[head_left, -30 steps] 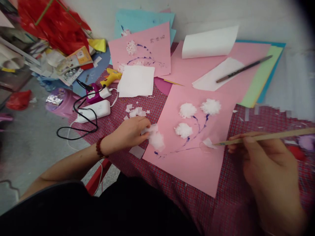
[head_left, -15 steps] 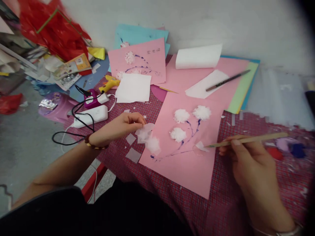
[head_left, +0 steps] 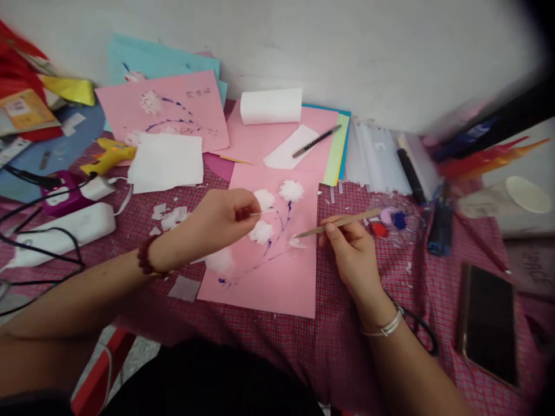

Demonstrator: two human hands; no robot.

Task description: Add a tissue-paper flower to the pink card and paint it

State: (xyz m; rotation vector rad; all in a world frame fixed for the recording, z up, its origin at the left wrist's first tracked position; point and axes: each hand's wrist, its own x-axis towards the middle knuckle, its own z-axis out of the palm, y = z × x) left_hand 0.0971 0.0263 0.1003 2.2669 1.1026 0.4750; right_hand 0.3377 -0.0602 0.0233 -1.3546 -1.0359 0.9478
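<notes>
A pink sheet of paper [head_left: 277,294] lies in front of me, bearing painted dark-blue stems and several fluffy white paper flowers [head_left: 291,190]. My left hand [head_left: 225,216] hovers over its left part, fingertips pinched on a thin white piece of paper [head_left: 266,211] seen nearly edge-on. In my right hand [head_left: 353,245] is a slim wooden stick [head_left: 316,229], gripped like a pen. The stick's tip touches a small white paper scrap [head_left: 297,242] at the stem's right end. A pale translucent paper piece [head_left: 220,263] rests on the sheet's left edge.
Left are white paper squares [head_left: 167,164], a yellow glue gun [head_left: 110,156] and a power strip [head_left: 65,228] with black cables. Right are a paint palette [head_left: 399,222], a phone [head_left: 489,323] and a paper cup [head_left: 511,196]. A black pen [head_left: 316,141] lies behind the sheet.
The view has swung right, bringing the phone and cup into sight. My left hand has left the loose paper pieces and moved right over the flowers, holding a thin paper piece. The stick stays at the scrap.
</notes>
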